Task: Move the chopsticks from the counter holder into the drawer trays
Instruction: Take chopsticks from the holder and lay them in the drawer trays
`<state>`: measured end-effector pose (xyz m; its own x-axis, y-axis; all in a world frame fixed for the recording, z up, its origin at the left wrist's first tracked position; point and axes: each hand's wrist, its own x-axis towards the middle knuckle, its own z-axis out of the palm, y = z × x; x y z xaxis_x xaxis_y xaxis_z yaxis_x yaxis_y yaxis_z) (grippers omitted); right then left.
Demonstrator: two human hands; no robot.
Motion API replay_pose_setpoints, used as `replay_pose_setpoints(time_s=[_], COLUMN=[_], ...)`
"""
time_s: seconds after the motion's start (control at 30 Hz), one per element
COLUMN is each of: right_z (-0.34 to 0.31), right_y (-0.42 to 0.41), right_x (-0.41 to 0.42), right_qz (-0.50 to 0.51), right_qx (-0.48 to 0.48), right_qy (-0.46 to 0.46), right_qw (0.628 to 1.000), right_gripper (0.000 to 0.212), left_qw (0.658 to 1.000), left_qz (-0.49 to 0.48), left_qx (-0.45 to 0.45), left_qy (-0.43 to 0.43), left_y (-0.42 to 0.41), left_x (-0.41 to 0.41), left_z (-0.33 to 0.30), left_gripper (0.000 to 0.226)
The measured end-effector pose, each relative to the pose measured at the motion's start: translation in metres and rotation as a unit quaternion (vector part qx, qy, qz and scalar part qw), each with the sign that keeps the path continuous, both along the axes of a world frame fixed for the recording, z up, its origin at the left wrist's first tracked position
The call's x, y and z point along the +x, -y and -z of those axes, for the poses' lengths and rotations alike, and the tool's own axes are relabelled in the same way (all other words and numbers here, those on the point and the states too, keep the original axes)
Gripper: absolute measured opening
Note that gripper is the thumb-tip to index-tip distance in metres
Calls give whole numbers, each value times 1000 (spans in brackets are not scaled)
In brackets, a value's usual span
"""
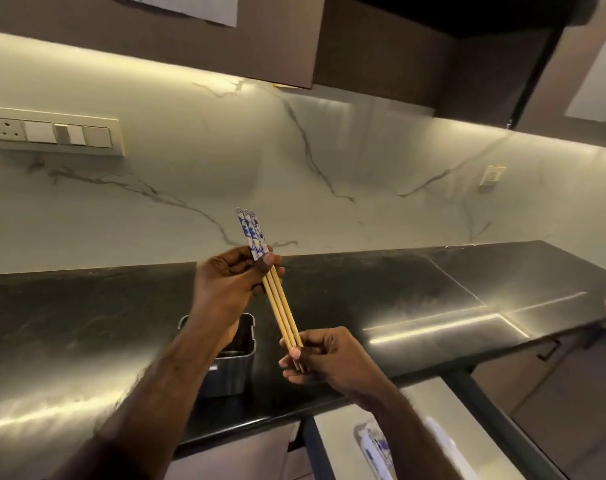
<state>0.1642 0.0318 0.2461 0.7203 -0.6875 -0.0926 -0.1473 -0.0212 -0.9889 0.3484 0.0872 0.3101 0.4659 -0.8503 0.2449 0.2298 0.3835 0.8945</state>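
So the chopsticks (275,292) are held slanted above the worktop (416,292), patterned tops pinched in the left hand (225,285), tips pinched in the right hand (324,358), nearer the drawer (412,410).

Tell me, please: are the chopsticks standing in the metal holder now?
No, both the left hand and the right hand hold the chopsticks in the air above the metal holder.

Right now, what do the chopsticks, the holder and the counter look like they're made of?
Chopsticks: pale wood or bamboo, matte tan shafts; tops carry a blue-and-white pattern, printed or wrapped, cannot tell which.
Holder: looks like brushed metal, probably stainless, grey with soft reflections.
Counter: dark polished stone, maybe granite, faint mottling and sharp glare streaks.
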Motion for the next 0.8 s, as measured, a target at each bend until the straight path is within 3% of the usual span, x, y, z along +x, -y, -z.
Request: replay_pose_setpoints(time_s=[0.53, 0.7, 0.8], right_z=[33, 53, 69], right_y=[-69, -62, -48], right_x=[-289, -362, -391], right_qz=[141, 188, 212], right_qx=[28, 55, 58], right_qy=[-27, -70, -114], right_qw=[989, 978, 969], right_gripper=[13, 16, 17], left_qw=[993, 987, 983], left_qz=[107, 131, 138], left_qx=[52, 94, 119], left_qy=[2, 10, 31], left_y=[-13, 5, 21], left_x=[-290, -365, -394], left_z=[45, 74, 97], left_gripper=[27, 30, 17])
